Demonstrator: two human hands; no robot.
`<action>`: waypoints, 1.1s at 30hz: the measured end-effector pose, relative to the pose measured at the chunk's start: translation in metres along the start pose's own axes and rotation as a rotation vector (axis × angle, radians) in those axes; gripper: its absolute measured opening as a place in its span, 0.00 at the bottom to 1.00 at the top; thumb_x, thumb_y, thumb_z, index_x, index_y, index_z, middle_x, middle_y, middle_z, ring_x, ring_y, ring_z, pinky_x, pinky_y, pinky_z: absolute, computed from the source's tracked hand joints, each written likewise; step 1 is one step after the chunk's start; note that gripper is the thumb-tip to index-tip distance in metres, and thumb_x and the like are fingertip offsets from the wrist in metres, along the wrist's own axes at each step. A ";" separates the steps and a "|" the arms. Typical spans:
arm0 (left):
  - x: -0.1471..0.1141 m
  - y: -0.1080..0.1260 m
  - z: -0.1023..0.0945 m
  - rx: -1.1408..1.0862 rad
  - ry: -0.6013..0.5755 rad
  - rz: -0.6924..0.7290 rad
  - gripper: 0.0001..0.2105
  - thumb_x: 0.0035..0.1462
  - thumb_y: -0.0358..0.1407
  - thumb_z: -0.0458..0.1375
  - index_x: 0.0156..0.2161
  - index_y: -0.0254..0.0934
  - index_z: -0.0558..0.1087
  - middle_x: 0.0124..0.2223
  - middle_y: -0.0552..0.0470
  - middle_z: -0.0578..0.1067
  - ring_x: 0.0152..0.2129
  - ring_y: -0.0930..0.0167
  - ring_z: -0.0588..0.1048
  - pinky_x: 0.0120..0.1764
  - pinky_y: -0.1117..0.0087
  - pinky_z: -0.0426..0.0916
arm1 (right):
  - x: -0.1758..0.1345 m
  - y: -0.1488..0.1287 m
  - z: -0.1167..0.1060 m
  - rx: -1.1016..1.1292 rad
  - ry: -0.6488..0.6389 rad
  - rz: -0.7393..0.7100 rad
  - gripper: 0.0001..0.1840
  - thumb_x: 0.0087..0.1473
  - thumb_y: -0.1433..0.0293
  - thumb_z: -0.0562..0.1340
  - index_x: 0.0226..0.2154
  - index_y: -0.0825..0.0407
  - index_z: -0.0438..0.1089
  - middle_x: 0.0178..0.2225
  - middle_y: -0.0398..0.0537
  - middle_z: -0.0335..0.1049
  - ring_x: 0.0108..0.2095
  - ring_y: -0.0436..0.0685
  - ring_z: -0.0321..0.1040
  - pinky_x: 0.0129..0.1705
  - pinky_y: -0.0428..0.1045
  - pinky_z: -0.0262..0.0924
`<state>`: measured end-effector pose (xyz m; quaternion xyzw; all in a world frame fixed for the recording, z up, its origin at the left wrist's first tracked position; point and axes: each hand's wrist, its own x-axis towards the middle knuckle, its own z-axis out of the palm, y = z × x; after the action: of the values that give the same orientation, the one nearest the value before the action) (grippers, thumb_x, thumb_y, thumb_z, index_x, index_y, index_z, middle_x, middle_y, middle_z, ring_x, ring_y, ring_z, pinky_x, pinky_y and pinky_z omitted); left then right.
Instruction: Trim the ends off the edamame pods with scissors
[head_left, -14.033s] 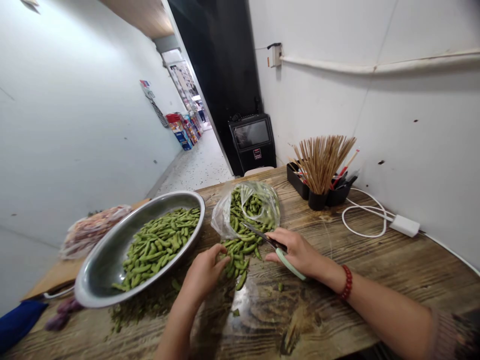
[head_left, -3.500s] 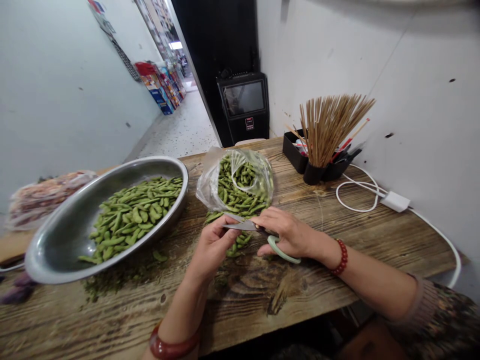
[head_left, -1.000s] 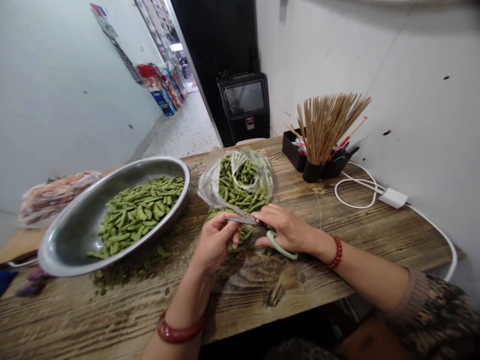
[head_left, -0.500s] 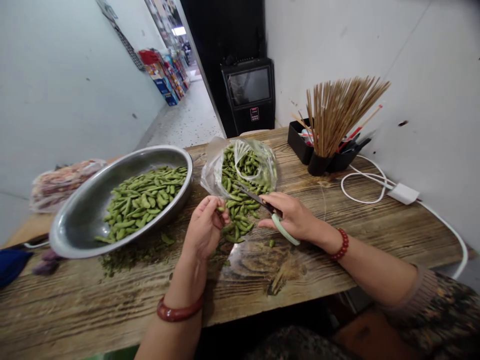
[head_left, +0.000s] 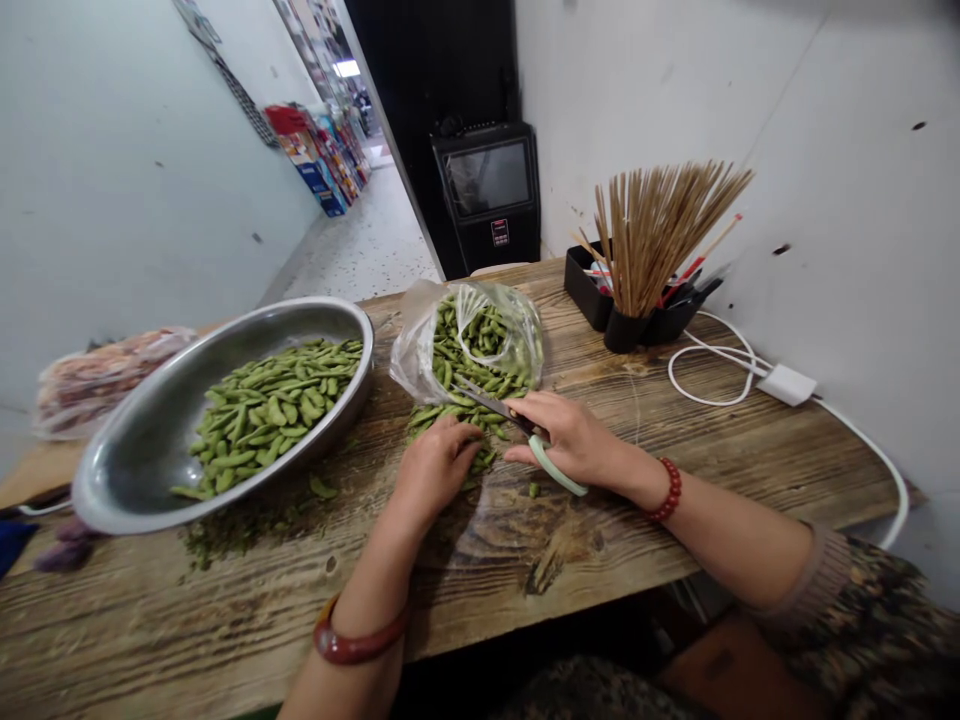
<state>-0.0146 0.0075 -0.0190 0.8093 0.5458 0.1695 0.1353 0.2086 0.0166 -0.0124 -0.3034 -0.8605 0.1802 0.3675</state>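
Observation:
My left hand (head_left: 439, 468) reaches down onto the loose edamame pods (head_left: 486, 462) in front of the plastic bag. Its fingers are curled together; whatever is between the fingertips is hidden. In my right hand (head_left: 566, 440) is a pair of scissors (head_left: 552, 466) with pale green handles, the dark blades pointing left over the pods. The clear plastic bag (head_left: 409, 350) lies behind both hands, its mouth toward me, with more edamame pods spilling out. To the left, a large metal basin (head_left: 142, 455) holds a heap of edamame pods (head_left: 281, 405) and leans toward me.
Green trimmings (head_left: 240, 530) lie below the basin. A bagged reddish bundle (head_left: 105, 375) sits behind it. At the right back stand a black holder (head_left: 626, 332) of wooden skewers (head_left: 660, 235) and a white cable with an adapter (head_left: 786, 384). A wall (head_left: 847, 230) bounds the right side.
My left hand has moved from holding a pod up beside the scissors to reaching down into the loose pods, palm turned down. The right hand still holds the scissors. The view has shifted slightly.

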 end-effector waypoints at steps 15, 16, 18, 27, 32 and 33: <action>0.001 -0.001 -0.011 -0.273 0.118 -0.026 0.01 0.52 0.29 0.57 0.31 0.37 0.71 0.32 0.51 0.70 0.32 0.68 0.68 0.37 0.68 0.62 | -0.001 0.002 0.002 -0.019 0.019 0.006 0.25 0.52 0.63 0.66 0.50 0.56 0.64 0.39 0.55 0.70 0.40 0.61 0.67 0.42 0.55 0.64; 0.001 0.001 -0.012 -0.401 0.143 -0.055 0.01 0.52 0.30 0.58 0.32 0.36 0.70 0.32 0.52 0.70 0.32 0.69 0.68 0.36 0.69 0.62 | -0.001 0.002 0.001 -0.017 0.025 0.003 0.25 0.52 0.63 0.66 0.50 0.56 0.64 0.38 0.55 0.70 0.39 0.60 0.67 0.42 0.54 0.64; 0.000 0.004 -0.016 -0.696 0.140 -0.154 0.04 0.52 0.34 0.59 0.34 0.36 0.70 0.32 0.52 0.71 0.27 0.72 0.67 0.31 0.73 0.61 | 0.000 0.002 0.001 -0.008 0.039 -0.005 0.26 0.51 0.62 0.66 0.50 0.55 0.64 0.38 0.54 0.70 0.39 0.60 0.67 0.41 0.54 0.64; -0.004 0.015 -0.018 -1.250 0.106 -0.398 0.11 0.47 0.38 0.65 0.35 0.34 0.73 0.27 0.55 0.71 0.16 0.82 0.58 0.19 0.79 0.49 | 0.001 -0.001 -0.001 0.025 -0.070 -0.023 0.33 0.47 0.60 0.69 0.52 0.56 0.62 0.38 0.54 0.68 0.39 0.60 0.63 0.41 0.54 0.62; -0.003 0.017 -0.017 -1.259 0.127 -0.385 0.11 0.46 0.37 0.66 0.34 0.35 0.74 0.23 0.57 0.67 0.16 0.81 0.57 0.19 0.78 0.48 | 0.000 0.000 0.001 0.022 -0.116 -0.027 0.34 0.47 0.58 0.68 0.52 0.57 0.62 0.39 0.55 0.67 0.40 0.60 0.62 0.43 0.55 0.62; -0.003 0.018 -0.017 -1.252 0.127 -0.382 0.11 0.45 0.37 0.66 0.34 0.35 0.74 0.22 0.58 0.66 0.16 0.80 0.58 0.19 0.78 0.49 | 0.000 -0.001 0.001 0.023 -0.124 -0.028 0.34 0.47 0.58 0.68 0.52 0.57 0.62 0.39 0.55 0.67 0.41 0.61 0.62 0.43 0.55 0.62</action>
<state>-0.0075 -0.0017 0.0029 0.4550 0.4849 0.4757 0.5758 0.2074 0.0159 -0.0132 -0.2752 -0.8837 0.2035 0.3194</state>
